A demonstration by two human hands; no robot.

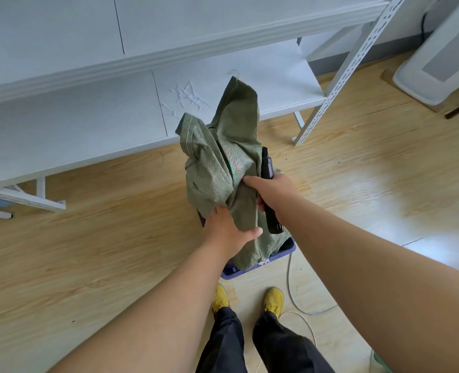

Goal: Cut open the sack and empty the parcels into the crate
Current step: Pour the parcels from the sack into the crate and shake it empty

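Note:
A crumpled green woven sack (217, 162) is held upside down over a blue crate (287, 250), and it hides most of the crate. My left hand (229, 230) grips the sack's lower fabric. My right hand (272, 191) pinches the sack higher up and also holds a black cutter (270, 189) lengthwise against it. A bit of a printed parcel (263, 263) shows at the crate's near rim below the sack.
White metal shelving (88, 114) stands just behind the sack, with a slotted post (341, 76) at the right. Wood floor lies all around. A thin cable (293, 300) runs by my yellow shoes (274, 301). A white appliance (438, 63) sits far right.

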